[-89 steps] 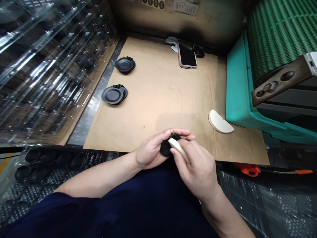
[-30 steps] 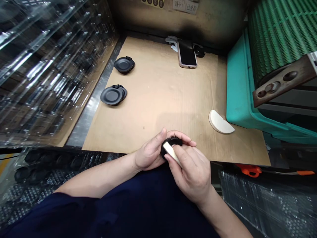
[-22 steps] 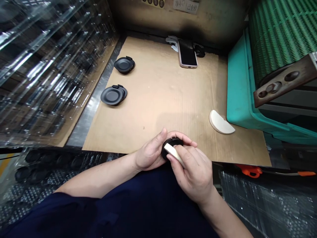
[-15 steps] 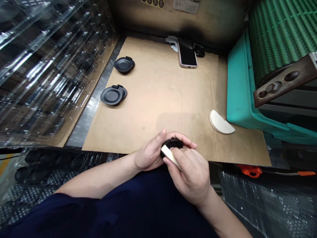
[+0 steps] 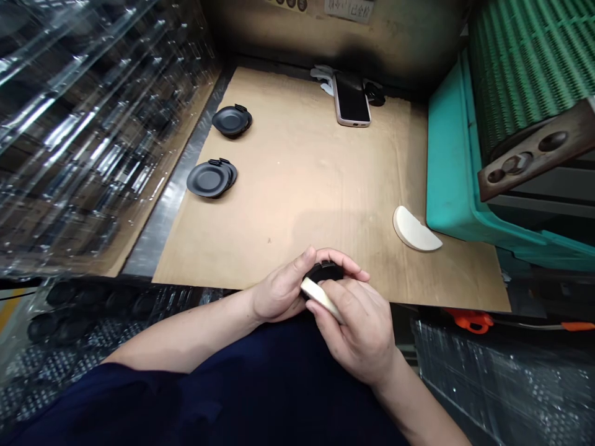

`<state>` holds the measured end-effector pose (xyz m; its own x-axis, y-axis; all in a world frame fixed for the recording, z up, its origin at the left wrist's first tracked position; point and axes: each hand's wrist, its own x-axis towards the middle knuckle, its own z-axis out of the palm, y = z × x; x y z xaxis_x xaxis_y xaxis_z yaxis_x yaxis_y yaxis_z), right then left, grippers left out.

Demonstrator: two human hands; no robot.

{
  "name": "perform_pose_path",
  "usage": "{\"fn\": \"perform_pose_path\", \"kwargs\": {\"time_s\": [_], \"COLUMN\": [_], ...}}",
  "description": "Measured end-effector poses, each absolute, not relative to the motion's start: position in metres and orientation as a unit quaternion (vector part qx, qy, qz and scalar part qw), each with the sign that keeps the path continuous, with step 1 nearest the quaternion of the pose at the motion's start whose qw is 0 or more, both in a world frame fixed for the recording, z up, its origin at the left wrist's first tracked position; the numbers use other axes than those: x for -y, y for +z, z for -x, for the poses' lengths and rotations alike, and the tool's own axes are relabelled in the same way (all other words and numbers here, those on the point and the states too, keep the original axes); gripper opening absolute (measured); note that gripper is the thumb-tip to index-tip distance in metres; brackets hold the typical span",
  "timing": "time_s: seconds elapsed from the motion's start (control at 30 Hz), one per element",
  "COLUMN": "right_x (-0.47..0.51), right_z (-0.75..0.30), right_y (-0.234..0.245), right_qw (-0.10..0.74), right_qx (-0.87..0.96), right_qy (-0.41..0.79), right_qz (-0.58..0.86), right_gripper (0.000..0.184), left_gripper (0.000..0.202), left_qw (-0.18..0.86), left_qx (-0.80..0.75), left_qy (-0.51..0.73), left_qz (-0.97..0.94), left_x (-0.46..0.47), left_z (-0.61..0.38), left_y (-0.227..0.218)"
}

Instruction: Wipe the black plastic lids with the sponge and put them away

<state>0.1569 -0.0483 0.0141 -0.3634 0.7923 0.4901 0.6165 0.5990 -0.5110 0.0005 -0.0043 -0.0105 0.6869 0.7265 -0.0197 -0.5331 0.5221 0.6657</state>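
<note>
Above the front edge of the cardboard, my left hand cups a round black plastic lid with its fingers curled over the far rim. My right hand pinches a cream half-moon piece, and that piece lies against the lid's near side. Most of the lid is hidden by my fingers. A second cream half-moon piece lies flat on the cardboard to the right of my hands. Two black lids rest at the cardboard's left side.
A phone lies at the cardboard's back edge, beside a small black item. A teal bin stands to the right, and stacked clear plastic trays fill the left. An orange-handled tool lies below the front right corner.
The cream piece has turned from a steep angle to a flatter one across the lid's near side. Both hands have drawn closer together, and the view has shifted slightly.
</note>
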Motion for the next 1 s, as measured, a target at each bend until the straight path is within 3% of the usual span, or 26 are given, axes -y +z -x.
{"fn": "perform_pose_path", "kwargs": {"time_s": [0.33, 1.0], "right_x": [0.0479, 0.0482], "right_z": [-0.1592, -0.1595], "right_y": [0.0074, 0.0054], "right_qw": [0.363, 0.363], "right_qx": [0.801, 0.797], "right_qy": [0.154, 0.148], "right_qz": [0.451, 0.460], "right_gripper": [0.012, 0.015], "left_gripper": [0.047, 0.038], "left_qw": [0.865, 0.867], "left_qx": [-0.156, -0.167], "left_qy": [0.351, 0.346], "left_qz": [-0.323, -0.317], "left_x": [0.0045, 0.0057], "left_z": [0.0020, 0.0015], "left_y": [-0.0075, -0.0071]}}
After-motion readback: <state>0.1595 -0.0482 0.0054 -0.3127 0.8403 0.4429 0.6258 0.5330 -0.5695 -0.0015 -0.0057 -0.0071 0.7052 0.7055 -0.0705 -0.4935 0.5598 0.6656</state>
